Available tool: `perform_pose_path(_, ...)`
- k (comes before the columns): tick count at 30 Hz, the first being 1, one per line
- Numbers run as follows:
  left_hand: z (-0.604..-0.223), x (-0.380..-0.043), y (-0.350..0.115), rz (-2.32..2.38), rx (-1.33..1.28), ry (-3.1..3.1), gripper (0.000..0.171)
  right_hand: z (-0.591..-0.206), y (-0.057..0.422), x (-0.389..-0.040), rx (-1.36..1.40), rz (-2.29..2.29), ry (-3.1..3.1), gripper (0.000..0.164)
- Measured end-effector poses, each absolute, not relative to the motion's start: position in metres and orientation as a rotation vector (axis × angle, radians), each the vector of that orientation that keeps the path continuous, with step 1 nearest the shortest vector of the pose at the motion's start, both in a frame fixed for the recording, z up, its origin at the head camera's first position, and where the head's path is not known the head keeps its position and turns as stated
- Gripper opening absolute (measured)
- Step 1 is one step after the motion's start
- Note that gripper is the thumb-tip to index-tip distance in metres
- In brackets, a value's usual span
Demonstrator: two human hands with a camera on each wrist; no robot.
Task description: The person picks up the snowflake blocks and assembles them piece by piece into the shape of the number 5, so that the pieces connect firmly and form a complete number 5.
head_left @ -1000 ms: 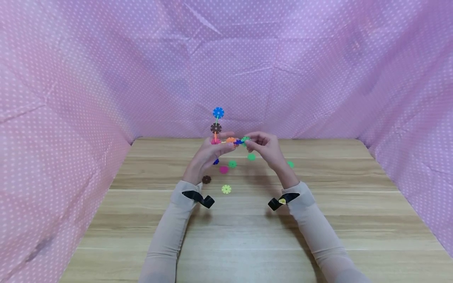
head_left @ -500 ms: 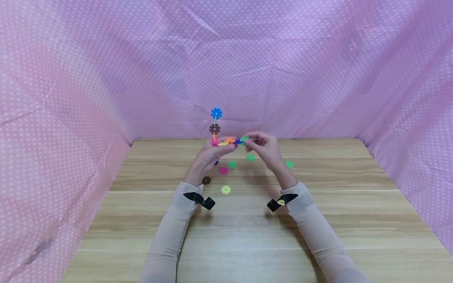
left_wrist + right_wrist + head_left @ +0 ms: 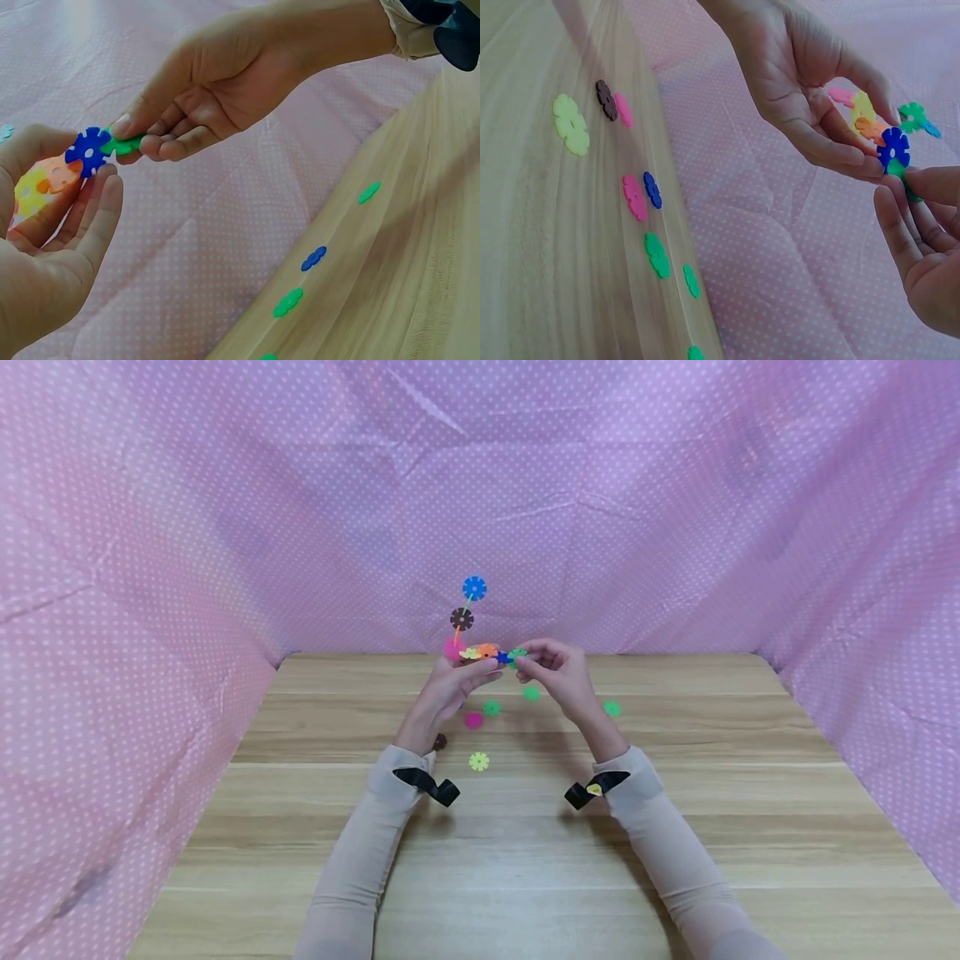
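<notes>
In the head view my left hand (image 3: 450, 689) holds a chain of notched plastic discs above the table. Its thumb and fingers pinch the dark blue disc (image 3: 95, 146), seen close in the left wrist view. Beyond that in the chain are an orange disc (image 3: 61, 177), a yellow disc (image 3: 28, 193) and a pink disc (image 3: 453, 648). A branch rises from the pink one, with a brown disc (image 3: 461, 619) and a light blue disc (image 3: 474, 588) at its top. My right hand (image 3: 558, 672) pinches a green disc (image 3: 124, 145) whose edge meets the dark blue one.
Loose discs lie on the wooden table (image 3: 510, 860): a yellow-green disc (image 3: 571, 124), a brown disc (image 3: 606, 100), a pink disc (image 3: 634, 197), a blue disc (image 3: 652, 190) and several green ones. A pink dotted cloth (image 3: 480, 510) hangs behind and at both sides.
The chain has tilted, with its light blue top disc shifting up and to the right. My left hand has turned slightly with it. The right hand has barely moved and still pinches the green disc.
</notes>
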State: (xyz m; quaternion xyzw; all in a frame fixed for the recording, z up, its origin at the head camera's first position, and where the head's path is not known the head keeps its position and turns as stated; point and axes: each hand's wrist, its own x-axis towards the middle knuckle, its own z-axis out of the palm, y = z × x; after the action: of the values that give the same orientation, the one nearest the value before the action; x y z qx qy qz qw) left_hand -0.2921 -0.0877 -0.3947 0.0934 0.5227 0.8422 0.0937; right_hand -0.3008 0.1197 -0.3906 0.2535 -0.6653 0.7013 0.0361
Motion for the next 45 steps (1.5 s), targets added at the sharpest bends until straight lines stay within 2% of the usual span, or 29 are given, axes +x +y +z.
perform_pose_path(10, -0.398, -0.293, -0.086, 2.423, 0.264, 1.703, 0.024, -0.394, 0.115, -0.3, 0.798, 2.133, -2.109, 0.021)
perform_pose_path(19, -0.397, -0.293, -0.087, 2.456, 0.25, 1.592, 0.014, -0.395, 0.117, -0.302, 0.797, 2.106, -2.15, 0.021)
perform_pose_path(32, -0.394, -0.296, -0.097, 2.52, 0.277, 1.591, 0.017, -0.395, 0.125, -0.308, 0.819, 1.983, -2.442, 0.025)
perform_pose_path(38, -0.392, -0.296, -0.102, 2.536, 0.186, 1.597, 0.018, -0.397, 0.127, -0.306, 0.963, 1.87, -2.765, 0.027)
perform_pose_path(42, -0.391, -0.296, -0.105, 2.536, 0.14, 1.603, 0.027, -0.403, 0.122, -0.304, 1.117, 1.777, -2.845, 0.028)
perform_pose_path(45, -0.391, -0.295, -0.107, 2.532, 0.121, 1.59, 0.022, -0.409, 0.117, -0.302, 1.246, 1.662, -2.878, 0.025)
